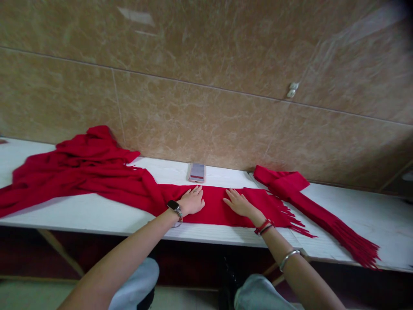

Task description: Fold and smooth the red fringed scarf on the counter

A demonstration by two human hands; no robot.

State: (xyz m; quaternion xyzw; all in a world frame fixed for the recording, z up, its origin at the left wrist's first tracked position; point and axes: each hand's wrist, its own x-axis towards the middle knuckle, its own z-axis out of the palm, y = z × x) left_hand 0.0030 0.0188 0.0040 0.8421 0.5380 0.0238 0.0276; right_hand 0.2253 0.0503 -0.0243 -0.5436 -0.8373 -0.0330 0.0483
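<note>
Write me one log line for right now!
left hand: palm-down on red cloth | right hand: palm-down on red cloth | phone: beyond cloth, near wall

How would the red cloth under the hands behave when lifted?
The red cloth likely droops: its left side seems softly heaped. Its loose fringe may dangle. Flat under left hand and right hand, it looks thin, probably light.

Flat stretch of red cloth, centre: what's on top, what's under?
On top: the left hand and right hand, palms down on the red cloth. White tabletop shows around it; anything directly beneath is covered.
</note>
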